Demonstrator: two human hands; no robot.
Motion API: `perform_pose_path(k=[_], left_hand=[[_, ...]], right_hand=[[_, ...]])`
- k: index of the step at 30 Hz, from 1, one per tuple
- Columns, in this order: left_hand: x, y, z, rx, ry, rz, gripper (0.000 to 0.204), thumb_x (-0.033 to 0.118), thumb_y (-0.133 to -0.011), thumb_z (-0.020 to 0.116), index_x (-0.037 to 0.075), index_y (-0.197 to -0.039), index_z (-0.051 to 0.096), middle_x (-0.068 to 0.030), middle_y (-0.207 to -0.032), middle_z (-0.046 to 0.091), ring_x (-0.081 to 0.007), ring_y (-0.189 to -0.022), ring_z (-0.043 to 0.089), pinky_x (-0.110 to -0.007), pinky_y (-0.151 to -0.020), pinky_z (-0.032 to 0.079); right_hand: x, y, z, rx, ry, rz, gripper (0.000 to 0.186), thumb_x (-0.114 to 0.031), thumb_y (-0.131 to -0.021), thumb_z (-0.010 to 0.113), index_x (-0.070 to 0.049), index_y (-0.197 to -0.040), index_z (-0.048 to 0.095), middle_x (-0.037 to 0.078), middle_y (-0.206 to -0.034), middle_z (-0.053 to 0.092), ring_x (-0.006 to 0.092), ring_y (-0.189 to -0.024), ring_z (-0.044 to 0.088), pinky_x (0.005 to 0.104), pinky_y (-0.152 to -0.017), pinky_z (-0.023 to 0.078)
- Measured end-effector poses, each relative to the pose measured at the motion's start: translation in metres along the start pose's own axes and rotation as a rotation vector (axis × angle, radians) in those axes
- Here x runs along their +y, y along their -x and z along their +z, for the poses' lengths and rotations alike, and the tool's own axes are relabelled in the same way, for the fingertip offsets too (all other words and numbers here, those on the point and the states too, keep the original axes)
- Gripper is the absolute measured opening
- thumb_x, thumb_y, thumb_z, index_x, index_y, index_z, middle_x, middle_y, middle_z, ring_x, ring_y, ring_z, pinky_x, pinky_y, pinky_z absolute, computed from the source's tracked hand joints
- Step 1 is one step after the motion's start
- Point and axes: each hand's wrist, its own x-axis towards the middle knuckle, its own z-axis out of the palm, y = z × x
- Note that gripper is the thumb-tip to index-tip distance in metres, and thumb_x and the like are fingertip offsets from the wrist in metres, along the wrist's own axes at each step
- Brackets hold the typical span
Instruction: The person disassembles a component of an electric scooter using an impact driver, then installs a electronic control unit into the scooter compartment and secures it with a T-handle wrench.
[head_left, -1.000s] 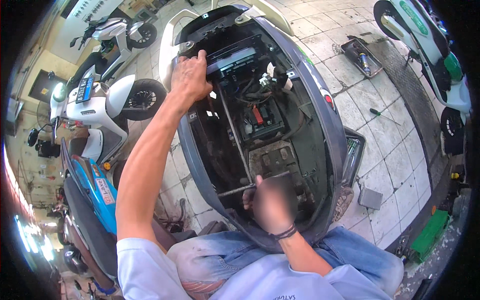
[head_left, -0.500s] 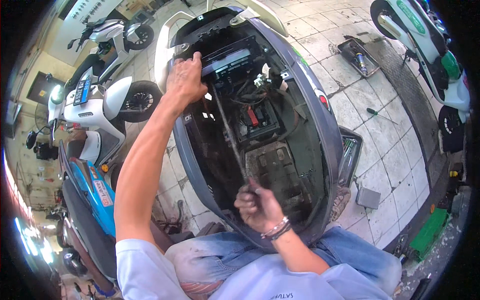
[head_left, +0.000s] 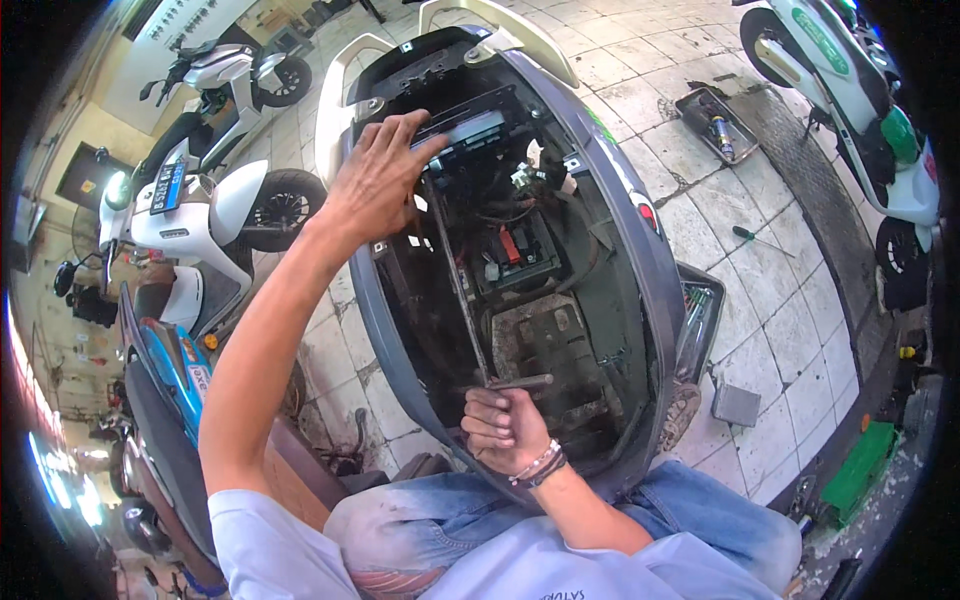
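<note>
In front of me stands a scooter's body shell (head_left: 372, 318), its top uncovered so the inside shows. My right hand (head_left: 505, 430) is closed around the crossbar of a T-handle wrench (head_left: 468, 318) at the near end of the cavity. The wrench's long shaft runs away along the left inner wall, and its far tip is hidden near my left hand. My left hand (head_left: 378, 180) lies over the far left rim with fingers apart, reaching inward. Further in are a battery with a red terminal cover (head_left: 510, 243), cables and a white connector (head_left: 525, 172).
To the right on the tiles are a black tray with a shock absorber (head_left: 722, 138), a screwdriver (head_left: 745, 232), a tool tray (head_left: 712, 300) and a grey block (head_left: 736, 405). White scooters (head_left: 215, 212) stand at left; another scooter (head_left: 840, 95) stands far right.
My left hand has shifted inward over the rim, its fingers now bent toward the cavity. My right hand has turned and moved slightly nearer, and the wrench's crossbar now shows.
</note>
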Motion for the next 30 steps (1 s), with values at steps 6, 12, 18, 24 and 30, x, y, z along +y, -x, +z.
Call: perform_pose_path(k=[6, 12, 18, 24, 30], left_hand=[[0.063, 0.011, -0.005, -0.465, 0.206, 0.318, 0.034, 0.008, -0.07, 0.078, 0.004, -0.104, 0.073, -0.0136, -0.108, 0.069, -0.0329, -0.108, 0.068, -0.045, -0.093, 0.057], [0.065, 0.029, 0.014, -0.532, 0.247, 0.353, 0.015, 0.008, -0.083, 0.064, 0.005, -0.097, 0.069, -0.0126, -0.092, 0.071, -0.0326, -0.091, 0.073, -0.044, -0.077, 0.06], [0.065, 0.023, 0.009, -0.498, 0.319, 0.308, 0.017, 0.009, -0.081, 0.066, 0.005, -0.098, 0.069, -0.0112, -0.095, 0.071, -0.0324, -0.095, 0.072, -0.044, -0.081, 0.06], [0.054, 0.035, 0.02, -0.438, 0.269, 0.398, 0.02, 0.009, -0.08, 0.067, 0.004, -0.099, 0.07, -0.0104, -0.101, 0.069, -0.0294, -0.106, 0.067, -0.042, -0.087, 0.059], [0.057, 0.042, 0.025, -0.4, 0.294, 0.361, 0.022, 0.011, -0.077, 0.07, 0.003, -0.098, 0.07, -0.0109, -0.1, 0.068, -0.0302, -0.105, 0.067, -0.042, -0.088, 0.059]], right_hand=[[-0.01, 0.009, 0.003, 0.074, 0.081, -0.075, 0.034, -0.026, -0.098, 0.049, -0.016, -0.066, 0.041, -0.002, -0.056, 0.036, 0.0102, -0.048, 0.034, 0.0224, -0.039, 0.032], [-0.015, 0.012, 0.012, 0.668, 1.018, -0.364, 0.025, -0.022, -0.096, 0.055, -0.006, -0.077, 0.057, 0.008, -0.06, 0.054, 0.0205, -0.053, 0.054, 0.0351, -0.046, 0.042], [0.003, 0.02, -0.003, 0.806, 1.958, -0.985, 0.041, -0.034, -0.105, 0.055, 0.005, -0.097, 0.065, 0.016, -0.08, 0.069, 0.0264, -0.069, 0.065, 0.0391, -0.065, 0.05], [-0.011, 0.022, 0.012, 0.328, 0.489, -0.297, 0.043, -0.042, -0.107, 0.051, -0.01, -0.079, 0.058, 0.002, -0.062, 0.057, 0.0127, -0.056, 0.055, 0.0335, -0.051, 0.041], [0.008, 0.013, 0.007, 0.829, 1.972, -1.045, 0.036, -0.032, -0.1, 0.067, 0.003, -0.107, 0.068, 0.019, -0.078, 0.069, 0.0252, -0.065, 0.068, 0.0397, -0.063, 0.052]])
